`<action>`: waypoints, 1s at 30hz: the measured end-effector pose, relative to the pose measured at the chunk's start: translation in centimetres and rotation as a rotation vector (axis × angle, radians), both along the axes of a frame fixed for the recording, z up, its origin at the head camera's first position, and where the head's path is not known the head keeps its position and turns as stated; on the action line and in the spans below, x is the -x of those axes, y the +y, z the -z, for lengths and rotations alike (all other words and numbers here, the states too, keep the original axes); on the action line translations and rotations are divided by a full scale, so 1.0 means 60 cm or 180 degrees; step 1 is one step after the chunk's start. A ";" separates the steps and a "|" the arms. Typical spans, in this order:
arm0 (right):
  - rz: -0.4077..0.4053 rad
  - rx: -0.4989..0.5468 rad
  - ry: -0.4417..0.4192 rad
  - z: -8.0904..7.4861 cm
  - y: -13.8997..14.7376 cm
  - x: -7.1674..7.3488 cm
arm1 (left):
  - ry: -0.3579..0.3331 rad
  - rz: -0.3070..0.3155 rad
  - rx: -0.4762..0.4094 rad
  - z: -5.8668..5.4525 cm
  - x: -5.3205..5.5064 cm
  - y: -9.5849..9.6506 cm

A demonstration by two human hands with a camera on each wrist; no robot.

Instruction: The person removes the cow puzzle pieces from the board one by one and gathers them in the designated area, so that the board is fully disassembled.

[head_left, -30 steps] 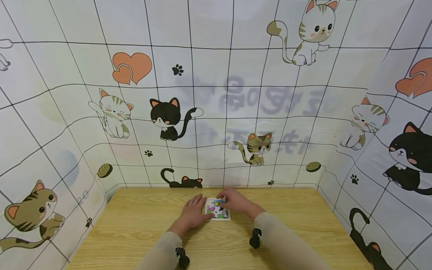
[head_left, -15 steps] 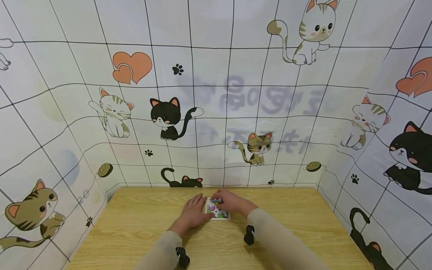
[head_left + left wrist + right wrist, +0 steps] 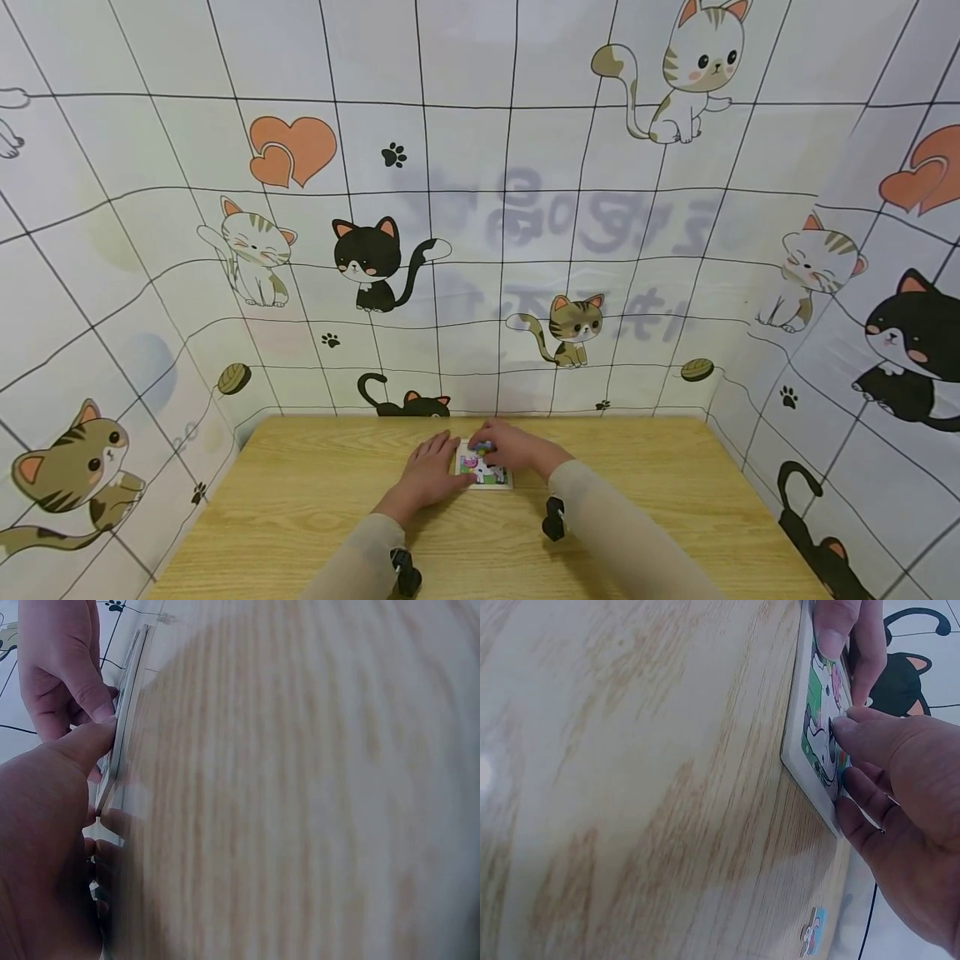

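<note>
A small jigsaw puzzle (image 3: 489, 487) with a white border and a colourful animal picture lies near the back of the table. My left hand (image 3: 431, 473) rests along its left side, fingers extended and thumb pressing on the near left corner of the board. Over the upper part of the picture, my right hand (image 3: 517, 447) pinches a bluish puzzle piece (image 3: 481, 447) between thumb and fingers, close against the board. Its fingertips hide most of that piece. From the right wrist view, the right thumb sits on the picture and other fingertips reach the board's edge.
Another puzzle piece (image 3: 814, 931), blue with some red and white, lies loose on the wooden table (image 3: 315, 500) in the right wrist view. A cat-patterned curtain (image 3: 465, 250) stands right behind the table and along both sides.
My right hand has moved a little left over the puzzle with the piece, then stayed nearly still. The left hand and the board have kept their places.
</note>
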State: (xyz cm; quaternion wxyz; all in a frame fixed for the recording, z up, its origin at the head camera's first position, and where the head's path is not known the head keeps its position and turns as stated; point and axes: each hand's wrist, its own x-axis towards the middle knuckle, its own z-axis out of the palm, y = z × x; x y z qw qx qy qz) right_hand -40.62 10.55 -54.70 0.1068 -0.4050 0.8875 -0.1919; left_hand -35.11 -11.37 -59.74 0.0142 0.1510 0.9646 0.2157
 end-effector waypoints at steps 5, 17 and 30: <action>-0.0008 0.0032 -0.0016 0.002 0.001 0.001 | 0.0016 -0.0006 0.0011 0.003 0.003 0.000; 0.0140 0.0050 -0.0125 0.002 0.000 -0.001 | 0.0093 -0.0004 0.0086 0.015 0.007 -0.002; 0.0114 0.0030 -0.0110 -0.001 -0.002 -0.001 | 0.0075 0.0023 0.0091 -0.008 -0.005 0.000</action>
